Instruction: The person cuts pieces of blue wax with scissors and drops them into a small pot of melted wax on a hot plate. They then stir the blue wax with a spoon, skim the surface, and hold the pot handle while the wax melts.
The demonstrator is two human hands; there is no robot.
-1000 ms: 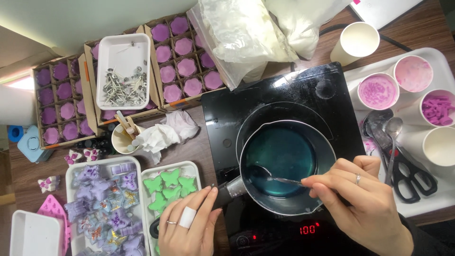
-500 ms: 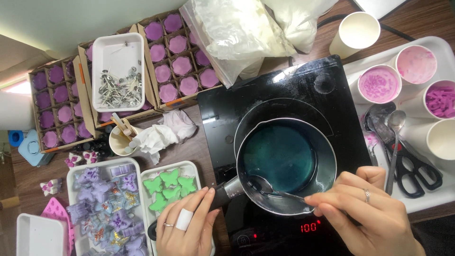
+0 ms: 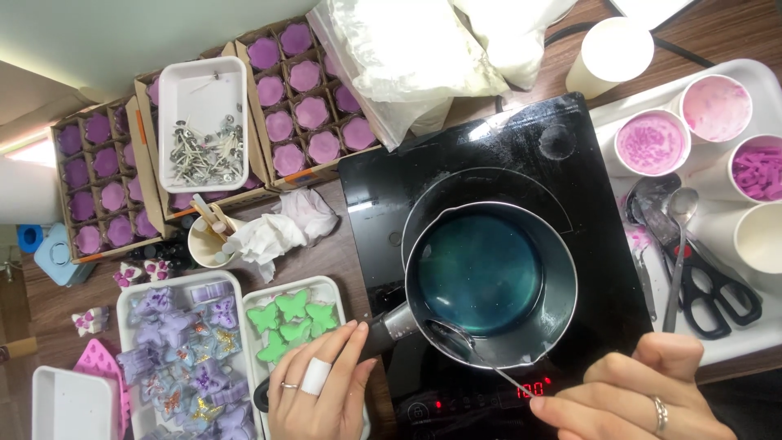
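The left hand [image 3: 322, 387] gripped the black handle of the steel saucepan of blue liquid [image 3: 489, 281]; the right hand [image 3: 631, 399] pinched a metal spoon [image 3: 472, 354] at its near rim.

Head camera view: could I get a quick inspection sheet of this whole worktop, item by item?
Surface: brown wooden table, crowded.
Job's things: pan of dark teal liquid on a black hob; spoon resting inside the pan rim.
Clutter: boxes of purple shapes, wick tray, green butterflies, cups, scissors, tissue.
Grippers: left hand on the pan handle; right hand pinching the spoon.
Cables: black cable at top right.
Surroundings: nothing seen.
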